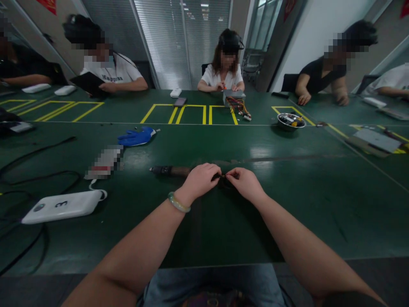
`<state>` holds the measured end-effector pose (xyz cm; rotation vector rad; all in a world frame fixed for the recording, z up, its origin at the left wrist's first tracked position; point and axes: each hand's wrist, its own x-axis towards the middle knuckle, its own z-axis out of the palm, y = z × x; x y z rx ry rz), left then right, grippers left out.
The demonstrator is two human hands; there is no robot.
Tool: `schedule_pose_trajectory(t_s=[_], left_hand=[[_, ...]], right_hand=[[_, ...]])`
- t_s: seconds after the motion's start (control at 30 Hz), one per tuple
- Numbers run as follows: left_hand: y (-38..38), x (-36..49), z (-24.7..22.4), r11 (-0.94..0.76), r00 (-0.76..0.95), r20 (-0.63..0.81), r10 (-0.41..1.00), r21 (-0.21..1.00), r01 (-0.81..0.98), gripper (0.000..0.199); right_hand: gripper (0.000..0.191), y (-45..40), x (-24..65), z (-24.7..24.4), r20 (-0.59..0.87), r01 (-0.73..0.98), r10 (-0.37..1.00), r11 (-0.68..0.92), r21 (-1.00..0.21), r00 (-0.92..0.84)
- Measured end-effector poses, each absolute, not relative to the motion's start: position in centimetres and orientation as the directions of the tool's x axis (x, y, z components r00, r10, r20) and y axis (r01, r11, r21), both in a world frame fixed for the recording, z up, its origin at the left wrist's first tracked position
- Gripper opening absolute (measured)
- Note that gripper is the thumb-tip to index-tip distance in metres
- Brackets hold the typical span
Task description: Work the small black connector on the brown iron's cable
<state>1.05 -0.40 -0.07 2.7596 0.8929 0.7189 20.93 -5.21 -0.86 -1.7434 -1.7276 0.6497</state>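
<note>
My left hand [202,178], with a bracelet [179,202] at its wrist, is closed on a small dark part [223,176] just above the table. My right hand [246,182] pinches the same part from the other side, thumb against fingertips. The part is mostly covered by the fingers, so its kind does not show. Beside my left hand lies a dark pen-shaped electric screwdriver [169,171], its bit pointing left and its other end hidden behind the hand.
A white power bank [64,206] is cabled to a phone [105,163] at left, near a blue glove [136,136] and black cables. Across the green table [319,204] sit a metal bowl [290,126] of parts and a wired grey box [234,100] under a co-worker's hands.
</note>
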Motion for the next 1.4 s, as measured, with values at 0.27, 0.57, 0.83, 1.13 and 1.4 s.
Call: schedule_pose_trajectory(t_s=[0.27, 0.57, 0.83, 1.13, 1.4], left_hand=[[0.0, 1.0, -0.3, -0.825, 0.723, 0.396, 0.566, 0.276, 0.494, 0.015], [0.3, 0.8, -0.4, -0.852, 0.750, 0.405, 0.523, 0.273, 0.447, 0.016], [0.4, 0.9, -0.5, -0.850, 0.741, 0.419, 0.525, 0.294, 0.437, 0.014], [0.3, 0.9, -0.6, -0.851, 0.745, 0.412, 0.524, 0.282, 0.443, 0.014], [0.3, 0.9, -0.6, -0.850, 0.750, 0.402, 0.526, 0.277, 0.448, 0.014]], right_hand=[[0.008, -5.5, 20.5, -0.9, 0.145, 0.767, 0.989, 0.103, -0.633, -0.012], [0.007, -5.4, 20.4, -1.5, 0.157, 0.710, 0.988, 0.114, -0.695, -0.005], [0.013, -5.2, 20.1, -2.2, 0.018, 0.589, 0.999, -0.009, -0.808, 0.041], [0.017, -5.1, 20.0, -1.9, -0.004, 0.591, 1.000, -0.002, -0.807, -0.002], [0.020, -4.9, 19.6, -1.5, -0.002, 0.648, 1.000, -0.015, -0.761, 0.020]])
